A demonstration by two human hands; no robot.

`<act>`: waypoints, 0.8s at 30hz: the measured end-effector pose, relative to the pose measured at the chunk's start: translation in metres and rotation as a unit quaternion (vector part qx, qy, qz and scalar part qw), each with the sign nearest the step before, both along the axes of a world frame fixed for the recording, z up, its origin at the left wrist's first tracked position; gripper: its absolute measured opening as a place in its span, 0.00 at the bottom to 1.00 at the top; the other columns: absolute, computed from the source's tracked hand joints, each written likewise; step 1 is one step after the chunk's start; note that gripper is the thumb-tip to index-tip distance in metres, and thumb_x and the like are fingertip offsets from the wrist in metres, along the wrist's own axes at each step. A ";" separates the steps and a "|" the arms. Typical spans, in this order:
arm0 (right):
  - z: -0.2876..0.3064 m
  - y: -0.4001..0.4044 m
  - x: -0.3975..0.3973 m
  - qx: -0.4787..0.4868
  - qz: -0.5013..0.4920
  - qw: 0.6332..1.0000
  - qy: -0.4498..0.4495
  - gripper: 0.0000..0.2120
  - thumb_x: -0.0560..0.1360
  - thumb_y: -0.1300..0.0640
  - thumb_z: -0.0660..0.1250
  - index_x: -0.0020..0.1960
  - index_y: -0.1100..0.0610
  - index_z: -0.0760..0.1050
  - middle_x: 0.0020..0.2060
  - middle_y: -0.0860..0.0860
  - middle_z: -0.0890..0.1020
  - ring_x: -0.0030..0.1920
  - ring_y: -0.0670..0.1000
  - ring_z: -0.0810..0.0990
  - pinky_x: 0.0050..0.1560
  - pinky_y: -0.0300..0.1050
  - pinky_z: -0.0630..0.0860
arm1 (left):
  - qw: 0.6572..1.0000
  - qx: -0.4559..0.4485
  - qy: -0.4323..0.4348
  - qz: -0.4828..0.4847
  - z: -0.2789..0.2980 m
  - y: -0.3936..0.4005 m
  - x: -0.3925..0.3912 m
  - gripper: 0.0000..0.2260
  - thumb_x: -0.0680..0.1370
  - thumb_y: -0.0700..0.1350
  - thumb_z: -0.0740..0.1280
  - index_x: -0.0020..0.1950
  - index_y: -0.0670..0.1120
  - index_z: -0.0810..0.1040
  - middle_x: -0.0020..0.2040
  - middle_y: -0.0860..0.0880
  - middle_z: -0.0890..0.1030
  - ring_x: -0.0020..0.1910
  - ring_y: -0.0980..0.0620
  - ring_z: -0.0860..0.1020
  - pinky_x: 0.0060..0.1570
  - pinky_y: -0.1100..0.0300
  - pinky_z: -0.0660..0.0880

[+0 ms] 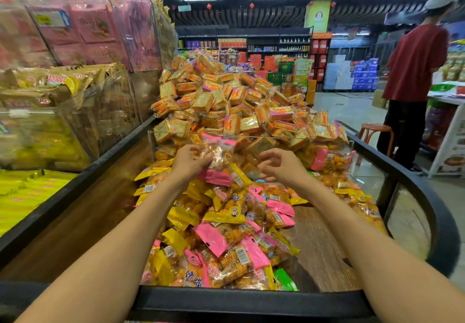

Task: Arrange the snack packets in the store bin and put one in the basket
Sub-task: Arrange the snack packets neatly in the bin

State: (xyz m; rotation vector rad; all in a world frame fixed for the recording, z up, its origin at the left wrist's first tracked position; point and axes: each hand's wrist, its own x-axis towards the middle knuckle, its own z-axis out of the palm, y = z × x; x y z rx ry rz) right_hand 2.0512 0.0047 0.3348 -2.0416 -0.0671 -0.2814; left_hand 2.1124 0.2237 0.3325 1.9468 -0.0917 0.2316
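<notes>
Left hand (191,160) gripping one pink-ended snack packet (218,158), lifted above the pile. Right hand (278,165) just beside it, fingers loosely curled, holding nothing. Below, pile of pink and yellow packets (226,224) too many to count, one green packet (285,280), in store bin (254,297). Clear divider (251,138) ahead; heap of orange packs (234,101) behind. Print too blurred to read. One person in red shirt (415,63) at right, one stool (376,131).

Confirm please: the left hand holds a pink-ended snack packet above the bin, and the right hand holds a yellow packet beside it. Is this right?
Not quite. In the head view the left hand does hold the pink-ended snack packet above the bin, but the right hand holds nothing; its fingers are loosely curled beside the packet.
</notes>
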 end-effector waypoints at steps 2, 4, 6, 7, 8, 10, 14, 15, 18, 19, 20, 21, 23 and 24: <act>-0.003 0.001 0.000 -0.070 -0.031 0.996 -0.036 0.16 0.75 0.62 0.68 0.63 0.60 0.75 0.46 0.53 0.83 0.47 0.52 0.83 0.53 0.52 0.80 | 0.996 0.081 -0.015 0.034 -0.007 0.003 0.004 0.25 0.76 0.49 0.70 0.68 0.42 0.67 0.63 0.41 0.74 0.58 0.44 0.74 0.53 0.50 0.75; -0.005 0.004 -0.002 -0.113 -0.047 0.991 -0.061 0.14 0.76 0.61 0.67 0.61 0.58 0.76 0.48 0.53 0.83 0.50 0.50 0.81 0.54 0.50 0.79 | 0.990 0.133 -0.034 0.038 -0.013 0.002 0.003 0.27 0.76 0.51 0.68 0.71 0.42 0.64 0.67 0.42 0.71 0.64 0.43 0.71 0.58 0.50 0.70; -0.005 0.004 -0.005 -0.140 -0.053 0.986 -0.076 0.14 0.76 0.61 0.67 0.61 0.59 0.76 0.50 0.52 0.82 0.50 0.48 0.79 0.51 0.40 0.75 | 0.985 0.168 -0.039 0.008 -0.016 0.001 0.001 0.30 0.75 0.54 0.69 0.72 0.42 0.64 0.70 0.43 0.70 0.67 0.44 0.70 0.61 0.51 0.69; -0.006 0.002 -0.007 -0.159 -0.057 0.983 -0.076 0.14 0.76 0.61 0.67 0.61 0.59 0.77 0.50 0.53 0.82 0.49 0.48 0.79 0.49 0.38 0.72 | 0.982 0.188 -0.034 -0.008 -0.018 0.001 0.001 0.31 0.75 0.55 0.69 0.72 0.43 0.65 0.70 0.43 0.70 0.67 0.44 0.70 0.61 0.52 0.69; -0.007 0.000 -0.008 -0.182 -0.057 0.979 -0.071 0.13 0.76 0.61 0.67 0.61 0.59 0.77 0.51 0.53 0.82 0.49 0.47 0.78 0.47 0.37 0.70 | 0.977 0.209 -0.028 -0.017 -0.020 0.003 0.002 0.30 0.74 0.55 0.70 0.71 0.43 0.67 0.68 0.43 0.72 0.66 0.44 0.70 0.61 0.51 0.69; -0.009 -0.005 -0.010 -0.223 -0.053 0.972 -0.039 0.14 0.77 0.60 0.66 0.62 0.59 0.76 0.53 0.54 0.82 0.50 0.48 0.76 0.47 0.37 0.69 | 0.967 0.254 -0.028 -0.015 -0.025 0.006 0.005 0.24 0.73 0.57 0.70 0.64 0.45 0.73 0.61 0.43 0.77 0.61 0.42 0.73 0.57 0.49 0.71; -0.003 -0.016 -0.015 -0.297 -0.048 0.954 0.003 0.14 0.78 0.60 0.64 0.63 0.60 0.76 0.57 0.55 0.80 0.58 0.53 0.77 0.54 0.43 0.72 | 0.953 0.301 -0.028 -0.006 -0.032 0.008 0.013 0.23 0.73 0.59 0.69 0.58 0.42 0.75 0.53 0.41 0.78 0.55 0.38 0.75 0.54 0.45 0.73; 0.000 -0.018 -0.017 -0.305 -0.049 0.951 0.002 0.13 0.78 0.60 0.64 0.62 0.60 0.76 0.57 0.55 0.80 0.58 0.53 0.77 0.55 0.43 0.73 | 0.955 0.296 -0.033 -0.010 -0.031 0.008 0.013 0.24 0.73 0.58 0.69 0.60 0.42 0.75 0.55 0.41 0.78 0.57 0.38 0.74 0.55 0.44 0.72; 0.008 -0.029 -0.026 -0.339 -0.047 0.939 -0.004 0.13 0.78 0.59 0.64 0.62 0.60 0.76 0.56 0.55 0.80 0.57 0.53 0.78 0.52 0.41 0.72 | 0.956 0.290 -0.044 -0.008 -0.026 0.006 0.005 0.30 0.74 0.57 0.69 0.70 0.44 0.68 0.66 0.43 0.73 0.66 0.42 0.70 0.63 0.44 0.69; 0.010 -0.036 -0.030 -0.351 -0.049 0.935 -0.004 0.13 0.78 0.58 0.64 0.62 0.59 0.76 0.56 0.54 0.80 0.57 0.52 0.78 0.51 0.39 0.71 | 0.956 0.289 -0.046 -0.004 -0.025 0.005 0.003 0.31 0.74 0.57 0.69 0.72 0.43 0.67 0.69 0.43 0.71 0.68 0.43 0.68 0.65 0.45 0.68; 0.012 -0.045 -0.034 -0.359 -0.053 0.932 -0.003 0.13 0.78 0.58 0.64 0.62 0.59 0.76 0.56 0.54 0.80 0.56 0.51 0.78 0.51 0.39 0.71 | 0.956 0.289 -0.044 -0.001 -0.024 0.004 0.002 0.31 0.74 0.57 0.69 0.72 0.43 0.66 0.69 0.43 0.70 0.68 0.43 0.68 0.66 0.45 0.68; 0.013 -0.055 -0.038 -0.367 -0.058 0.929 -0.001 0.13 0.78 0.58 0.64 0.62 0.59 0.76 0.56 0.53 0.80 0.55 0.51 0.78 0.51 0.39 0.72 | 0.956 0.289 -0.048 0.001 -0.023 0.004 0.002 0.30 0.75 0.57 0.68 0.72 0.43 0.67 0.69 0.43 0.70 0.68 0.43 0.68 0.65 0.46 0.68; 0.015 -0.079 -0.048 -0.388 -0.071 0.919 0.001 0.12 0.78 0.57 0.65 0.61 0.58 0.76 0.54 0.53 0.81 0.53 0.50 0.78 0.51 0.40 0.73 | 0.957 0.284 -0.065 0.006 -0.021 0.003 -0.001 0.27 0.76 0.56 0.68 0.69 0.43 0.69 0.67 0.44 0.72 0.66 0.44 0.70 0.64 0.46 0.69; 0.016 -0.093 -0.054 -0.399 -0.077 0.914 0.003 0.11 0.78 0.57 0.64 0.60 0.58 0.77 0.53 0.53 0.81 0.51 0.50 0.78 0.51 0.41 0.73 | 0.956 0.282 -0.079 0.010 -0.020 0.002 -0.002 0.25 0.76 0.55 0.67 0.68 0.43 0.70 0.66 0.44 0.73 0.66 0.45 0.70 0.64 0.46 0.69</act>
